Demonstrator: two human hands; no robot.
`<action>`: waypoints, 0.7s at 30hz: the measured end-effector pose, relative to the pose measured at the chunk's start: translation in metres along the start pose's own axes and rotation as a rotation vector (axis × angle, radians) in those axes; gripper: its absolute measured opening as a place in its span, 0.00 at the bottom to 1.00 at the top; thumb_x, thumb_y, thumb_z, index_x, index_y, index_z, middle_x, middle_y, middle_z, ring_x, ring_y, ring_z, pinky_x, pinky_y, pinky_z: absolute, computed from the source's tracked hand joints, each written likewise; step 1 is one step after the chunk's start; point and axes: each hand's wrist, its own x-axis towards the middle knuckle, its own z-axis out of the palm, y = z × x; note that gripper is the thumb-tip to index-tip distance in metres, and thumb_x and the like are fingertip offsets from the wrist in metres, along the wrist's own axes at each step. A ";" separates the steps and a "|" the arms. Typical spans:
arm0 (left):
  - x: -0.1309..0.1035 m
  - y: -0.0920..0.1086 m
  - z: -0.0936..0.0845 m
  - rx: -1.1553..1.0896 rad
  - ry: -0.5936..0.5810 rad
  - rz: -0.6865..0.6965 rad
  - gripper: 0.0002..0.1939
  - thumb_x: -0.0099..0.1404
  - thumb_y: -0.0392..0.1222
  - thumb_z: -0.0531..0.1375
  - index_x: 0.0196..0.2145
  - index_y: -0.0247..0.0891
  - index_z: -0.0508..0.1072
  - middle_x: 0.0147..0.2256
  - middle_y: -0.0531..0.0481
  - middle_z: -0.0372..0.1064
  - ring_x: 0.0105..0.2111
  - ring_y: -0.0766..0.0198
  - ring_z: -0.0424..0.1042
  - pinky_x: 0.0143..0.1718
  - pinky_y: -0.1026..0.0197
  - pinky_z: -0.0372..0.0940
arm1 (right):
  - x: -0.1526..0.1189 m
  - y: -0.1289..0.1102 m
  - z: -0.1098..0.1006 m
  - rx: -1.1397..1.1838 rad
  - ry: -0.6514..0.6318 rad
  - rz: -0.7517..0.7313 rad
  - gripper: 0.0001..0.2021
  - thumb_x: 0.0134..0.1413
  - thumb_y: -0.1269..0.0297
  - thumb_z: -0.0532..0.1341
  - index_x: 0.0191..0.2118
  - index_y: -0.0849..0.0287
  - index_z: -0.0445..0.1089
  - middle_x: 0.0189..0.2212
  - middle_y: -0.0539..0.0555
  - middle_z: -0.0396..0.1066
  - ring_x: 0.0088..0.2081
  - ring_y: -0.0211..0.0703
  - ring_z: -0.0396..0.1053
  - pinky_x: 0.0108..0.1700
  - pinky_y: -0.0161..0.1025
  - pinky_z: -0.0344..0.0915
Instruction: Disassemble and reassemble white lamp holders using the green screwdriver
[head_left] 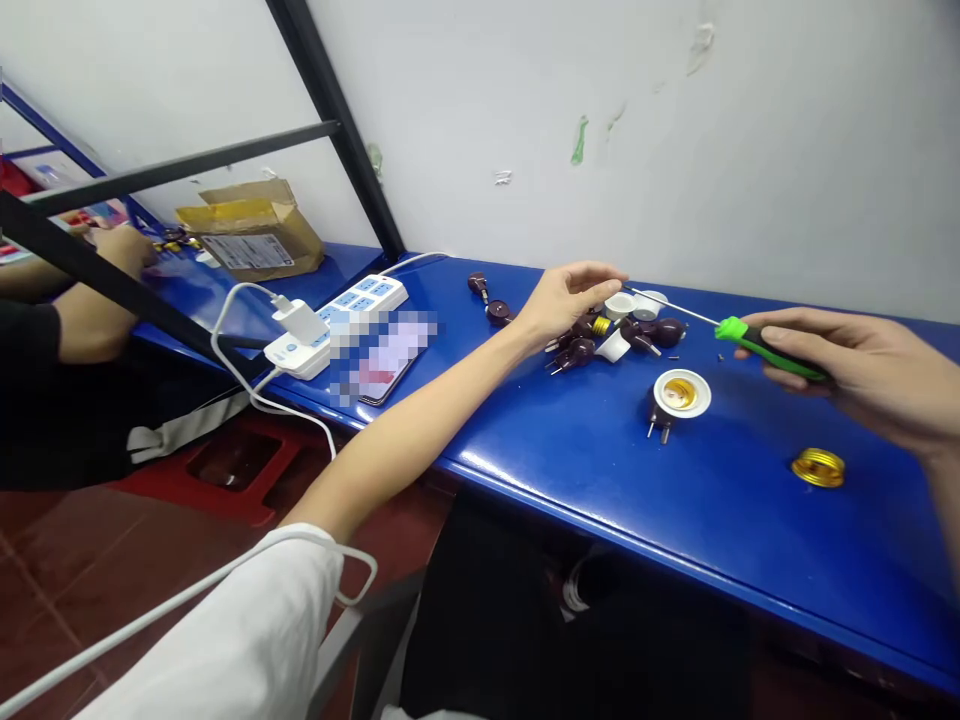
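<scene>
My right hand (847, 365) is closed round the green and black handle of a screwdriver (772, 348), whose thin shaft points left. At the shaft's tip is my left hand (566, 300), thumb and fingers pinched together; anything between them is too small to make out. Below and beside it lies a pile of dark brown plugs (574, 352) with white rings (613, 345). Nearer the front edge, a white-rimmed socket (681, 394) with a gold inside sits on a brown two-pin plug (661, 422). A gold threaded ring (818, 467) lies to the right.
Left on the blue table (540, 430) are a phone (390, 365), a white power strip (337, 325) with a charger and cables, and an opened cardboard box (259, 235) behind a black metal frame (330, 90). Another person's arm (105, 300) is at far left. Small screws lie near the plugs.
</scene>
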 end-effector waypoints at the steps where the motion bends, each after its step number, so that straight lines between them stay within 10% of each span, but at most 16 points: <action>1: 0.000 0.000 0.000 0.030 -0.005 0.014 0.20 0.63 0.54 0.72 0.45 0.36 0.84 0.47 0.43 0.81 0.47 0.59 0.77 0.54 0.54 0.68 | 0.000 -0.001 0.001 0.002 -0.001 0.000 0.30 0.37 0.37 0.79 0.44 0.51 0.84 0.40 0.57 0.78 0.30 0.35 0.62 0.25 0.30 0.64; 21: 0.005 0.018 0.000 0.082 0.097 0.003 0.23 0.54 0.53 0.77 0.43 0.37 0.84 0.43 0.44 0.83 0.45 0.58 0.79 0.52 0.53 0.73 | 0.010 -0.008 0.004 0.074 -0.102 -0.133 0.19 0.57 0.48 0.73 0.44 0.58 0.82 0.35 0.57 0.77 0.25 0.32 0.58 0.24 0.34 0.51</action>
